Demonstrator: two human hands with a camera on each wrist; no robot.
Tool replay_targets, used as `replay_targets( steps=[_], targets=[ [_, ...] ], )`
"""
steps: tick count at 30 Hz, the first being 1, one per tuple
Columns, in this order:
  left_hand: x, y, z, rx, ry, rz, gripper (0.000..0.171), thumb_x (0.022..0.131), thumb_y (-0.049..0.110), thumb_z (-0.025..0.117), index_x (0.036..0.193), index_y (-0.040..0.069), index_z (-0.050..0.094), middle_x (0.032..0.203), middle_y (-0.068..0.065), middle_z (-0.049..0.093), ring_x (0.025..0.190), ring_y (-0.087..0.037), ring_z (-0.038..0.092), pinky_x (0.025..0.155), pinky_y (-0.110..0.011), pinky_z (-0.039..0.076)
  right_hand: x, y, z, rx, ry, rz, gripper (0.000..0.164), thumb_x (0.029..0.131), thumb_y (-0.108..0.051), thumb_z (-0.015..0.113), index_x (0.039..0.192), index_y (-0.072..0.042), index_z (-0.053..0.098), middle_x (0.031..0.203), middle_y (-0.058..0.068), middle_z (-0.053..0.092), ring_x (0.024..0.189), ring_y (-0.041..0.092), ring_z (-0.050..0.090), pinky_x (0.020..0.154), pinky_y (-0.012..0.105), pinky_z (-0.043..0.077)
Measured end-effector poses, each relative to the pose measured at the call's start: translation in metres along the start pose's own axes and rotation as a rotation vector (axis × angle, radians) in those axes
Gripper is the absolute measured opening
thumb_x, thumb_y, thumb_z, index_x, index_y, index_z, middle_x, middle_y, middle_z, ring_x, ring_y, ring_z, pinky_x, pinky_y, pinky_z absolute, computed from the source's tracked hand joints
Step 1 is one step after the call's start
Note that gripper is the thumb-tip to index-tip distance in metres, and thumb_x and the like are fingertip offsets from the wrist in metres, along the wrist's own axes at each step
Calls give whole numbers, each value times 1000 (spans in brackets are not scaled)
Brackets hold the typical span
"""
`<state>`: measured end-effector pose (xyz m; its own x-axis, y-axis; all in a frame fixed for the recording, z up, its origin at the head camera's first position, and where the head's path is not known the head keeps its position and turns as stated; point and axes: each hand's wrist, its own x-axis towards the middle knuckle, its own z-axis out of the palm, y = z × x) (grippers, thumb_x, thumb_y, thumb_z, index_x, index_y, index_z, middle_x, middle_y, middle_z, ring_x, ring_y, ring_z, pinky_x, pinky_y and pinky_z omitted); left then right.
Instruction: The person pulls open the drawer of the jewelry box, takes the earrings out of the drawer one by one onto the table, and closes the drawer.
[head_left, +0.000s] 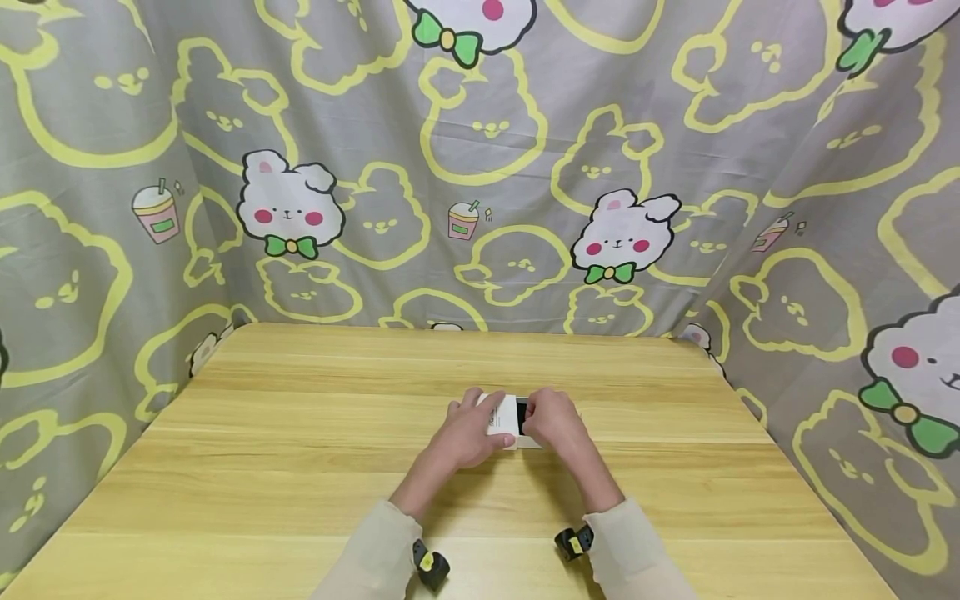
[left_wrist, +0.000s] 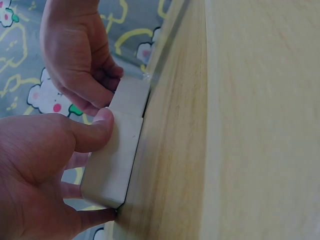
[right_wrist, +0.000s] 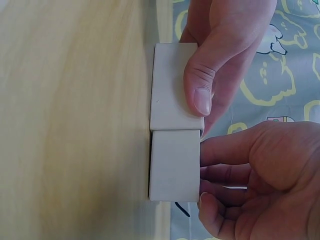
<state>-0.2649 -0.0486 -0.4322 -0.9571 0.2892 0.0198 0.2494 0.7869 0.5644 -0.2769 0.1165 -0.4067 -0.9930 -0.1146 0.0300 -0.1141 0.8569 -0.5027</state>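
Note:
A white slide-out box (head_left: 501, 415) lies on the table, its inner tray (head_left: 531, 442) drawn partly out to the right of the outer sleeve (right_wrist: 172, 87). My left hand (head_left: 468, 433) grips the sleeve, thumb (left_wrist: 102, 127) on the near side and fingers over the top and far end. Inside the open tray shows something black (head_left: 522, 417). My right hand (head_left: 552, 419) is bent over the tray, its thumb and curled fingers reaching in past the near wall. Their tips are hidden, so I cannot tell what they pinch. A thin black cord-like end (right_wrist: 182, 209) shows beyond the tray's end.
The wood-grain table (head_left: 300, 492) spreads around the box on all sides. A grey curtain (head_left: 375, 283) with rabbit prints stands behind its far edge and along both sides. Each wrist carries a small black camera (head_left: 431, 568) near the sleeve cuff.

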Motion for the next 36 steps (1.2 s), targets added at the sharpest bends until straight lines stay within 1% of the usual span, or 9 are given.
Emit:
replay_targets(
  steps=[6,11,18,29,36],
  targets=[
    [0,0,0,-1,3,3,73,93,41,73,155,20,43,154,-16,40,107,-31,45,78,-38,43,1,1,1,0,5,-6,16,72,7,68,66,-6,62,65,4,57,63,19,51,54,27,40],
    [0,0,0,-3,5,5,72,92,41,73,155,20,44,154,-16,40,107,-32,45,78,-39,43,0,1,2,20,5,1,16,71,7,67,65,-6,61,64,4,58,62,18,51,53,27,39],
    [0,0,0,-5,6,5,71,92,40,73,154,19,44,154,-17,40,106,-32,45,77,-39,43,0,0,3,11,13,17,16,72,6,68,63,-5,62,63,4,58,60,18,51,53,27,40],
    [-1,1,0,-4,4,5,72,93,41,73,154,19,44,155,-17,39,106,-31,45,76,-37,42,-1,0,4,18,18,9,18,72,6,67,61,-6,60,60,3,57,55,16,48,50,25,37],
    [0,-1,1,-5,4,17,72,92,40,73,154,17,44,154,-18,39,105,-31,44,75,-38,41,1,0,4,4,9,17,29,73,1,70,55,-11,51,52,-2,45,49,11,39,46,23,30]
  ],
)
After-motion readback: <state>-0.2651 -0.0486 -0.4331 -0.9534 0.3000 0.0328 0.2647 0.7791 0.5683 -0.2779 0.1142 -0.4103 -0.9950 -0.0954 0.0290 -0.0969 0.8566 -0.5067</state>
